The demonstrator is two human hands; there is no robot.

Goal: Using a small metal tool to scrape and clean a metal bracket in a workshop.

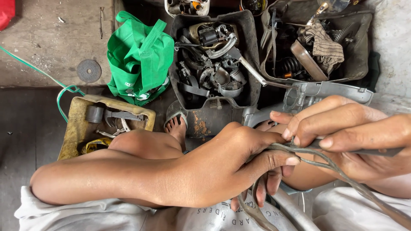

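Observation:
My left hand (239, 162) is closed around a bundle of grey cables (325, 164) at the lower middle of the view. My right hand (342, 132) grips the same cables just to the right, together with a thin dark rod or tool that sticks out to the right. The cables run on down toward the bottom right corner. Both hands are above my lap and almost touch each other. My bare foot in a sandal (176, 124) rests on the floor beyond my knee.
A dark tray of metal engine parts (252, 60) stands ahead, with a second tray holding a rag and springs (359, 51) to its right. A green bag (137, 55) lies at left. A yellowish tray with tools (75, 128) is beside my knee. A grey plastic cover (334, 92) lies behind my hands.

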